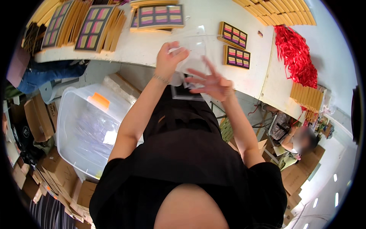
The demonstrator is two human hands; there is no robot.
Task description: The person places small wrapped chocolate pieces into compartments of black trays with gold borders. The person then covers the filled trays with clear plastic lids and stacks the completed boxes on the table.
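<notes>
At the near edge of the white table (251,78), my left hand (170,59) is closed on a clear, thin, box-like plastic piece (199,49). Its outline is smeared and see-through, so I cannot tell whether it is a lid or a sleeve. My right hand (215,83) has its fingers spread just right of the plastic and is slightly blurred. Below the hands, a clear-edged rectangular piece (187,97) shows over my dark apron. Two black boxes with pink, purple and gold panels, an upper box (233,35) and a lower box (237,57), lie to the right.
More such boxes (93,28) stand in rows at the far left, with a small stack (160,16) beside them. Red shredded ribbon (295,53) is heaped on the right. A clear plastic bin (82,133) stands at my left. Another person (299,141) sits at the right.
</notes>
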